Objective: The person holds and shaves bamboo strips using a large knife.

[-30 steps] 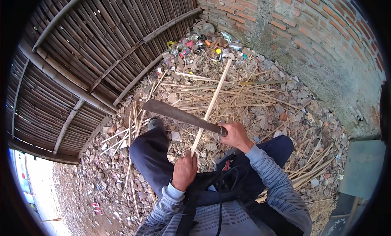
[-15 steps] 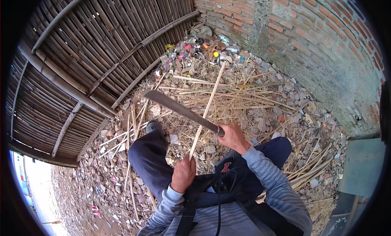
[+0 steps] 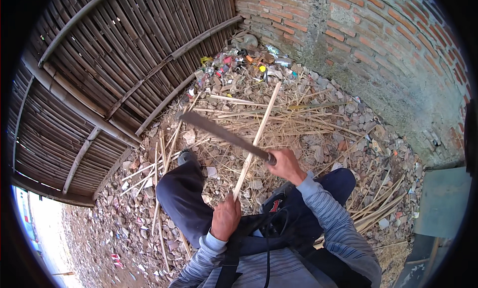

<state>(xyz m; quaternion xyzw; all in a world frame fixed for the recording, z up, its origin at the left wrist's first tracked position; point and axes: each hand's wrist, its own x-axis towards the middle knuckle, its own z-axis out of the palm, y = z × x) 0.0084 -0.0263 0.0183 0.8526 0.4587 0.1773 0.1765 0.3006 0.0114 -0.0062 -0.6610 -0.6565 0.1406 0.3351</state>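
Fingers of L hand grip pale strip angled to 1 o'clock, R hand clenching machete pointed to 10; strip's apparently part-worked, amt left unclear, loose strips at 4.

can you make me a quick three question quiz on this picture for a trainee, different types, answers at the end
1. Multiple choice: what does the right hand hold?
A) a hammer
B) a machete
C) a rope

2. True or false: the left hand grips the pale strip at the end nearest the person's body.

3. Fill the gap: the slatted fence stands on the ____ side of the picture.

Key: 1. B; 2. True; 3. left
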